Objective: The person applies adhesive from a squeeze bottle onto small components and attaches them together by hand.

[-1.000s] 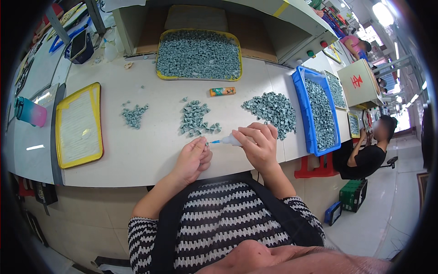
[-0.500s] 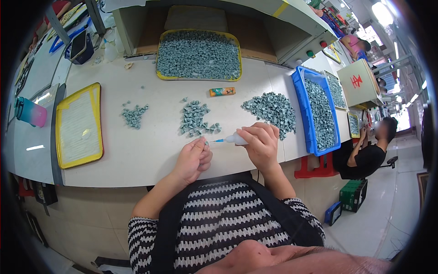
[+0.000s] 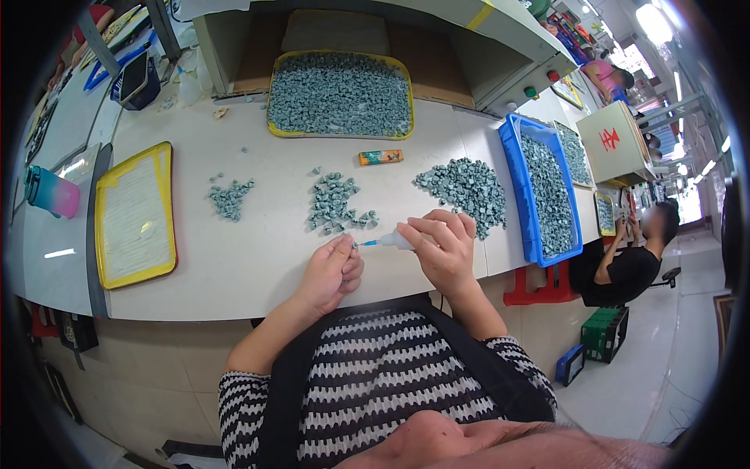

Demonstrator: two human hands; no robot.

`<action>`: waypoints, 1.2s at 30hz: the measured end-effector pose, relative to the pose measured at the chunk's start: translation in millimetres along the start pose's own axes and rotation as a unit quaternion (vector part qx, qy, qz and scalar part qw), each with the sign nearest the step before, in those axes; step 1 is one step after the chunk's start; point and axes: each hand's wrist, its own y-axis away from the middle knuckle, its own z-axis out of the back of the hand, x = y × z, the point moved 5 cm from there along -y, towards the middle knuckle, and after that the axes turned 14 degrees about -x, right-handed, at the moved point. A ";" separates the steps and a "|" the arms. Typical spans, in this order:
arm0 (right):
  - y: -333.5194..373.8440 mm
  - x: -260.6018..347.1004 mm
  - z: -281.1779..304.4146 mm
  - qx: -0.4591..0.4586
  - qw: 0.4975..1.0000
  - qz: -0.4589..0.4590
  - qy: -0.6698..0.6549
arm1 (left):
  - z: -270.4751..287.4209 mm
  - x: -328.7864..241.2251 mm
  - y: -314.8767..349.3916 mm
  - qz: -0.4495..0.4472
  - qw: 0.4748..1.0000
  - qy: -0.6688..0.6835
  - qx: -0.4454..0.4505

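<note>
Between the thumb and fingertips of my left hand (image 3: 331, 271) is a small grey-green piece (image 3: 355, 245), mostly hidden by the fingers. My right hand (image 3: 444, 248) is closed round a white squeeze bottle (image 3: 398, 239) with a blue needle tip (image 3: 369, 242). The tip points left and reaches the small piece, or very nearly so. Just beyond my hands lies a loose cluster of grey-green pieces (image 3: 331, 199). A smaller cluster (image 3: 228, 200) is to its left, and a larger heap (image 3: 467, 187) sits to the right, beyond my right hand.
A yellow-rimmed tray full of pieces (image 3: 341, 134) stands at the back, before an open shelf. On the right is a blue bin (image 3: 513, 168) of pieces; on the left, a yellow-edged tray (image 3: 169, 211). An orange-and-green tube (image 3: 381, 157) lies mid-table. A co-worker (image 3: 634, 254) sits at right.
My right hand and the bottle have moved slightly left, bringing the needle tip closer to the piece in my left hand. The left hand has barely moved.
</note>
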 end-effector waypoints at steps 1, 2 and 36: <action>-1.2 0.9 0.7 -0.003 1.000 0.002 0.004 | -0.2 -0.3 0.1 -0.003 1.000 0.000 -0.002; -1.7 1.1 0.7 -0.002 1.000 0.003 0.004 | -0.4 -0.5 0.2 -0.003 1.000 0.000 -0.002; 64.6 -104.9 -29.9 0.066 0.959 -0.276 0.023 | -0.7 3.0 0.3 0.018 1.000 -0.019 -0.003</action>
